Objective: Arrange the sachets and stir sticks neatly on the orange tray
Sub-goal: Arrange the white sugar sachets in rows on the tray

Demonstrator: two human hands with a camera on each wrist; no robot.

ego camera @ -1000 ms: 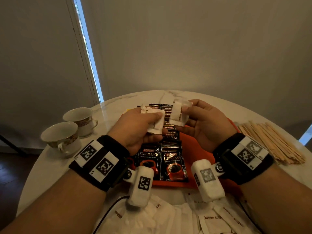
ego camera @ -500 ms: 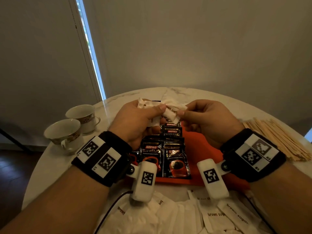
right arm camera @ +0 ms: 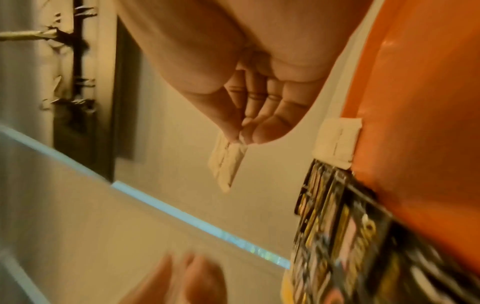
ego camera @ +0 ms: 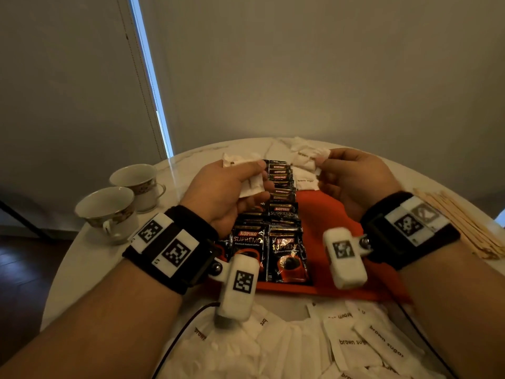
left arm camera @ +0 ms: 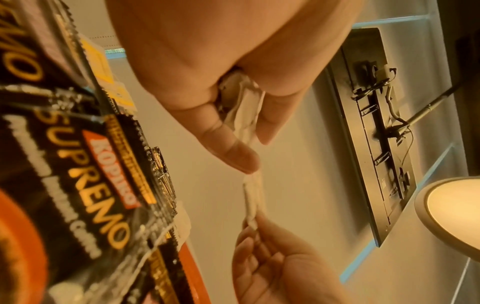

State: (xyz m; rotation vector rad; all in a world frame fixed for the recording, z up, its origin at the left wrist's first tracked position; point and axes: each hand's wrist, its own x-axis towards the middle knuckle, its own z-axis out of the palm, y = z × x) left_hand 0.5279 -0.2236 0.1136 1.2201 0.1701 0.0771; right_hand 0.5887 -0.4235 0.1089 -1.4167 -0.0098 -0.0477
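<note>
On the left of the round marble desk [ego camera: 82,258] stand two china cups [ego camera: 109,212], glazed and smooth, with a patterned band. Beside them the left hand [ego camera: 218,192] holds a small bundle of white sugar sachets [ego camera: 250,184] — thumb on top, fingers curled under, the paper a little crumpled.

Half a second ago both hands met over the middle and pulled at the same white packets; now they are apart, and each one keeps its own share. I judge that the bundle was divided so that one sachet can be laid down alone.

Under the hands lies the orange tray [ego camera: 317,214], smooth and a bit shiny. On its left part the coffee sachets [ego camera: 289,255] lie in two overlapping rows, black glossy foil with toothed edges. Next to them, at the far end, one brown sugar sachet [ego camera: 304,181] already lies flat, so a white row has only begun.

The right hand [ego camera: 355,181] pinches a single white sachet [ego camera: 308,160] by its corner, above that far end of the tray — flat, matte paper, rectangular.

On the far right the wooden stir sticks [ego camera: 464,222], thin and pale, lie in a loose heap on the desk, not on the tray. Near the person many more loose sugar packets [ego camera: 355,346] wait in a pile.
</note>
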